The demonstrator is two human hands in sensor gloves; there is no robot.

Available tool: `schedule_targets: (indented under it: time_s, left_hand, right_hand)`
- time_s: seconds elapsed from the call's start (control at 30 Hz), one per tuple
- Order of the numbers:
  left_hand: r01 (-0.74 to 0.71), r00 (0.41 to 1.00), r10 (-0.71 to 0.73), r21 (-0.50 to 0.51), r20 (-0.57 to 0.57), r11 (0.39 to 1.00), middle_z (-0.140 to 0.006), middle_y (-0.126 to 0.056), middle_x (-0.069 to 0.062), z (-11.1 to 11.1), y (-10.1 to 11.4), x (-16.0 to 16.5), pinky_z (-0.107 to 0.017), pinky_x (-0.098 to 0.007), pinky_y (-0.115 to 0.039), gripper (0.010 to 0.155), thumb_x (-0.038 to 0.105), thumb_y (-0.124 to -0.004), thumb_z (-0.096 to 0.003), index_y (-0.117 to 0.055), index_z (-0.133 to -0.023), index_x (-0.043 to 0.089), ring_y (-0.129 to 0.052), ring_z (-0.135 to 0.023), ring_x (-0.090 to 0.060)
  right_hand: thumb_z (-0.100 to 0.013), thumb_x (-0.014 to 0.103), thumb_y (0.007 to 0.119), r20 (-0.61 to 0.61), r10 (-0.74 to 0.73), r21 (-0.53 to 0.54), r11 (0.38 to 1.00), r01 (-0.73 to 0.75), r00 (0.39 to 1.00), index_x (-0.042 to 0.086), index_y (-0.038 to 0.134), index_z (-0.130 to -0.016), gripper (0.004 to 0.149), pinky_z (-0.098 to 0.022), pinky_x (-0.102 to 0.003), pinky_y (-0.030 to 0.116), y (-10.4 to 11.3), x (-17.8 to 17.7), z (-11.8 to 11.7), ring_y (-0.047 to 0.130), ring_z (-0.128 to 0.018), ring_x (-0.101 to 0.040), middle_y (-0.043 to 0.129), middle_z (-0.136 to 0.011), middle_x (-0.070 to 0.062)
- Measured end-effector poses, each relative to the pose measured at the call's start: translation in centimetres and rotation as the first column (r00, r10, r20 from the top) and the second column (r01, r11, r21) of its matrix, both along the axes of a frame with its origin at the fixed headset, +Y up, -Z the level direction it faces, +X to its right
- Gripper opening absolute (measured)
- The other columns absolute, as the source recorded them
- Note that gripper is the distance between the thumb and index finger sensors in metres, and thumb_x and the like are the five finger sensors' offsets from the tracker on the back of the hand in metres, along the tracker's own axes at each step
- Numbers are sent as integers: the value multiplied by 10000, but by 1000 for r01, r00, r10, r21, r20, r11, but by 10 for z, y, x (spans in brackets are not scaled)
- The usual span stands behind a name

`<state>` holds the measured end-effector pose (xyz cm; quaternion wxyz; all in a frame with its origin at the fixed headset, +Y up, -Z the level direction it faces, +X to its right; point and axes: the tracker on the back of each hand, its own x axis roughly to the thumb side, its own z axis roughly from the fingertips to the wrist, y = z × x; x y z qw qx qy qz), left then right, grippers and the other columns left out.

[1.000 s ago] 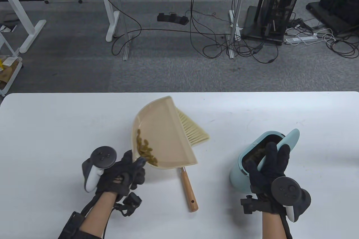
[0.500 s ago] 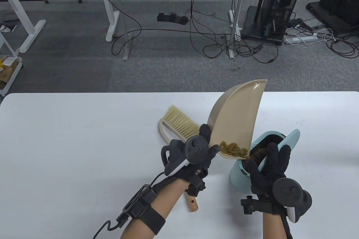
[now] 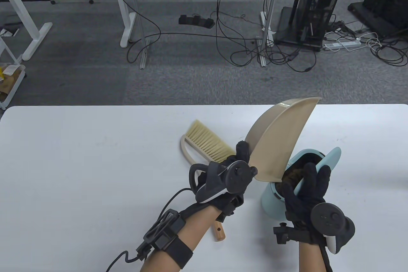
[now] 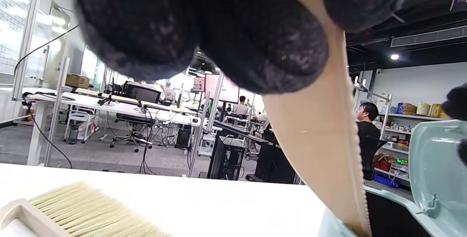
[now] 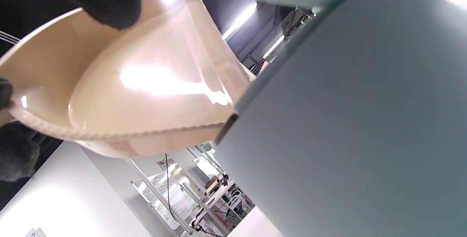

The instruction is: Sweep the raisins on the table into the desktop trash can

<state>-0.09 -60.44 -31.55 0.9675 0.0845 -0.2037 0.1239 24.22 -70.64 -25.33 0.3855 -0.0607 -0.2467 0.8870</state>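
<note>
Raisins (image 3: pixel 291 174) sat as a dark, barely legible mass inside the pale blue desktop trash can (image 3: pixel 271 198).

The left hand (image 3: pixel 234 176) gripped the glossy beige plastic dustpan (image 3: pixel 277 144), tilted steeply with its ridged lip in the can's opening; the pan showed bare inside. The right hand (image 3: pixel 306 189) held the can, fingers curled over its raised flip lid (image 3: pixel 330 158). The hand brush (image 3: pixel 205 144), straw-coloured bristles and wooden handle, lay partly hidden beneath the left arm on the white table (image 3: pixel 79 163).

Beyond my white surface (image 3: pixel 79 163) lies grey carpet (image 3: pixel 79 71) strewn with black cables (image 3: pixel 223 39). White desk legs (image 3: pixel 127 13) stand there, a black computer tower (image 3: pixel 314 13) and a white power strip (image 3: pixel 342 44) to the right, a foot pedal (image 3: pixel 196 20) between.
</note>
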Motion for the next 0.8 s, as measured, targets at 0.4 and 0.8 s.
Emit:
schedule_targets:
  time_s: [0.4,0.8]
  left_hand:
    - [-88,995,86,-32,-54,996,-722,-904,13,2,-9,-90,-278,-323,-913,777,568,-654,-544,-331,-1078,106,-1030,-329,8]
    - [-344,896,205,-327,-393,880,-692,-926,-7,6,-99,-262,-250,-321,-913,812,595,-656,-540,-320,-1080,89,-1038,-296,-2]
  right_hand:
    - [-544,607,646,5,5,4,1000,-5,1000,390,158,-1096,768,-695,-679,348,-1,-1,-1,156,-1019,-526,4,-1122,-183]
    - [-547,614,639,6,-4,8,1000,4,1000,396,148,-1100,770,-694,-681,336,-3,-1,-1,144,-1023,-519,-1,-1125,-176]
